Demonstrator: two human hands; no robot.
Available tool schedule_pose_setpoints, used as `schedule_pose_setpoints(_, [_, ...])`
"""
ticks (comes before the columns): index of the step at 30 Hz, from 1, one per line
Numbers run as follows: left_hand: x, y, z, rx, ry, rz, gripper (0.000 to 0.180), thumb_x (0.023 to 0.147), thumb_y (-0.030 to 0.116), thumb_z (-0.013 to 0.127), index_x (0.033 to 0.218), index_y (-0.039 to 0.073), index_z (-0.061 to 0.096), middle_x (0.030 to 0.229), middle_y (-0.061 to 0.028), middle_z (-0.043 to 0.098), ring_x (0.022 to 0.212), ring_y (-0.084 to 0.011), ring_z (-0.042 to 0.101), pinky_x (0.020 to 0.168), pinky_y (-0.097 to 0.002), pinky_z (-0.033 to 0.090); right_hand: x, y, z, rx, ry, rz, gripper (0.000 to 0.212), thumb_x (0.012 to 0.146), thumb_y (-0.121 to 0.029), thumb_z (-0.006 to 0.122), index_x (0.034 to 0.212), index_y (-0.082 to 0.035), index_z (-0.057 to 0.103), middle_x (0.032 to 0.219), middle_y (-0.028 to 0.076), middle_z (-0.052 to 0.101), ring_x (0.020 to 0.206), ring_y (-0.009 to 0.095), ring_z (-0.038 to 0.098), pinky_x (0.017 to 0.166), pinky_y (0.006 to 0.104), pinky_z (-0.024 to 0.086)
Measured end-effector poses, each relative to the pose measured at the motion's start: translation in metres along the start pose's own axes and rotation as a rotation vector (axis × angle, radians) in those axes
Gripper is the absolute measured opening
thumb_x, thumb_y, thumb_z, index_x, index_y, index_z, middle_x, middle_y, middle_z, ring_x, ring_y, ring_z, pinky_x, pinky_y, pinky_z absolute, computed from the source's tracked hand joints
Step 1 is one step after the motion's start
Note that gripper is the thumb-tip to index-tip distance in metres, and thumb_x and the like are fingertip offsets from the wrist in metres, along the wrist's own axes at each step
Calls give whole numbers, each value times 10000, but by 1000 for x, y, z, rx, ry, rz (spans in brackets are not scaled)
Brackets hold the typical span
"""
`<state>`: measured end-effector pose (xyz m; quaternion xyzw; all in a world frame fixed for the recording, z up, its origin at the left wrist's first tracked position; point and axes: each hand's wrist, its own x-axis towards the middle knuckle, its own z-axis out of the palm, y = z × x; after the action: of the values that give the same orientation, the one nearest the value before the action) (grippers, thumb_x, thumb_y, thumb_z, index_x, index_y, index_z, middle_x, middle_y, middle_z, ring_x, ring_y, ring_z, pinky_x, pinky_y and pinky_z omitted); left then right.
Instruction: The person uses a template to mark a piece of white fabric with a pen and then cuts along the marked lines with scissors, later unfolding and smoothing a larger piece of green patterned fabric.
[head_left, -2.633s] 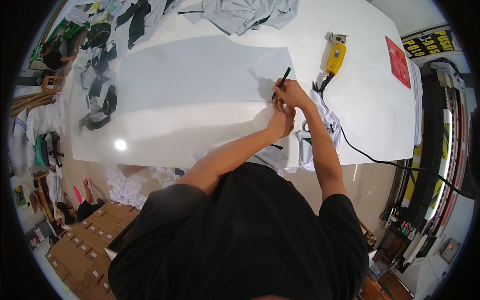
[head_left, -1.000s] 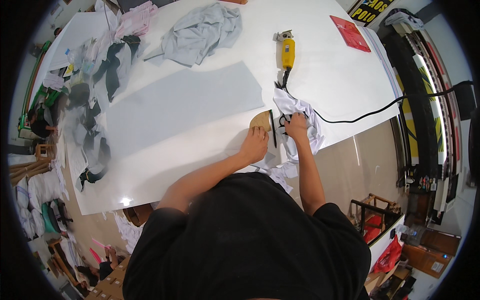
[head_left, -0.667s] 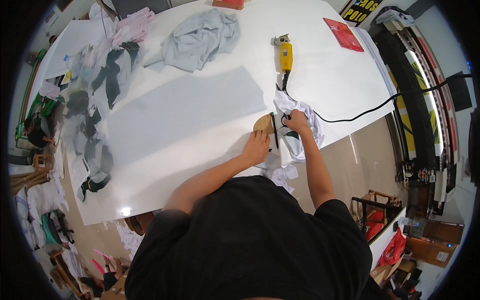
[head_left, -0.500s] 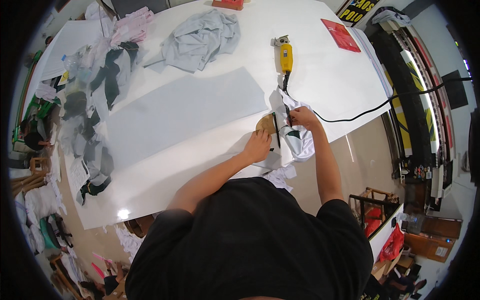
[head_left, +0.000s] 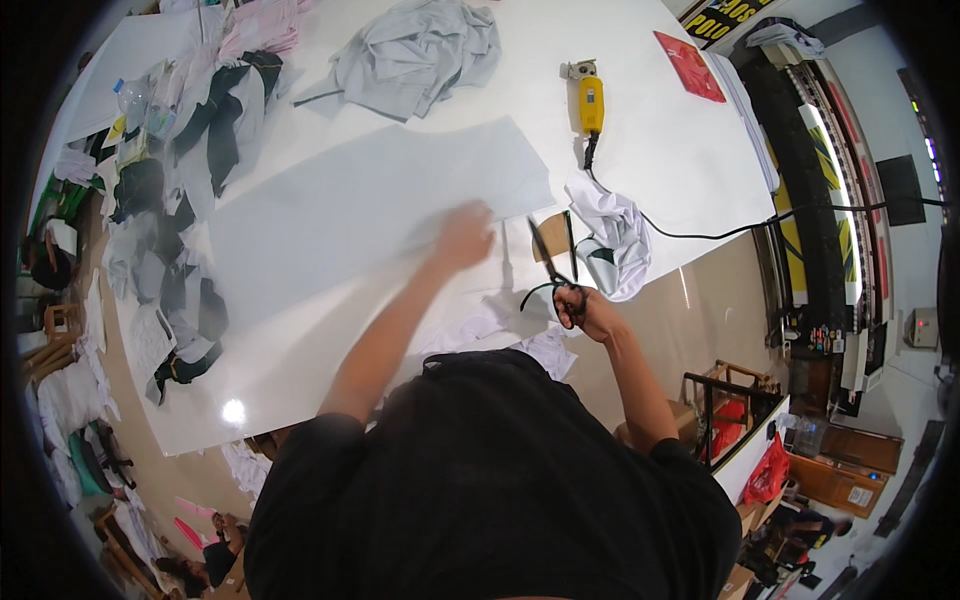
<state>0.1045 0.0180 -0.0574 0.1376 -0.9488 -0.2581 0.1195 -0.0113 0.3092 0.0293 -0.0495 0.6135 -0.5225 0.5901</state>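
Gripping black scissors point(head_left: 557, 272) in the right hand point(head_left: 590, 311)
Left hand point(head_left: 466, 237) blurs near grey cloth point(head_left: 370, 200); cannot tell its fingers' state.

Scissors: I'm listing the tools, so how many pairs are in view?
1 pair of scissors, held in the right hand, blades pointing forward; more could be hidden under the bunched white cloth.

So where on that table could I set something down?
Bare: between the yellow tool, red packet and black cord; also between that tool and the crumpled grey fabric. Crowded: the left, under fabric scraps, and around the right hand, with scissors, brown piece and white cloth.
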Motion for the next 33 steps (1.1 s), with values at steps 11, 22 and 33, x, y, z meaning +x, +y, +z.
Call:
schedule_pose_setpoints(11, [-30, -104, -99, 206, -353, -686, 1235, 619, 535, 894, 1607, 244, 212, 1680, -179, 25, 1497, -548, 42, 1063, -815, 182, 40, 21, 30, -82, 116, 36, 522, 916, -550, 685, 821, -51, 565, 651, 72, 597, 518, 189, 600, 493, 324, 487])
schedule_pose_setpoints(22, [-36, -109, -95, 117, -340, -701, 1203, 633, 447, 908, 1594, 262, 210, 1679, -137, 23, 1493, -536, 8, 1061, -819, 164, 82, -4, 24, -231, 173, -4, 510, 888, -533, 724, 767, -67, 554, 620, 43, 583, 487, 156, 577, 460, 303, 491])
schedule_pose_setpoints(33, [-37, -110, -94, 136, -357, -710, 1219, 635, 473, 901, 1600, 274, 183, 1684, -126, 1, 1496, -533, -3, 1065, -813, 176, 86, -9, 24, -247, 165, -8, 513, 906, -523, 701, 699, -85, 531, 576, 34, 557, 458, 159, 574, 446, 294, 479])
